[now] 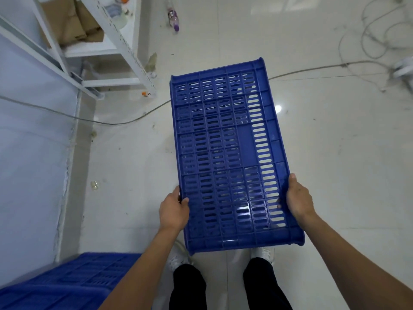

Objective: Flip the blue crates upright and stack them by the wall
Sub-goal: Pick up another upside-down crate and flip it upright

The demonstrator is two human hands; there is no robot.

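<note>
Left hand [173,209] and right hand [298,200] each clasp a long side of the blue slotted crate [223,142], held above the floor [335,153] ahead; keep it level, open side up, when swinging toward the near-left blue crates [78,283].

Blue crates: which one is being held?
The centre crate, gripped by the left hand and right hand; the other crate sits bottom-left by the wall, untouched.

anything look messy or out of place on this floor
A bottle lies on its side near the shelf, a loose cable trails across the tiles under the blue crate, and more cable lies tangled at upper right. The crate, held by the left hand and right hand, looks intact.
</note>
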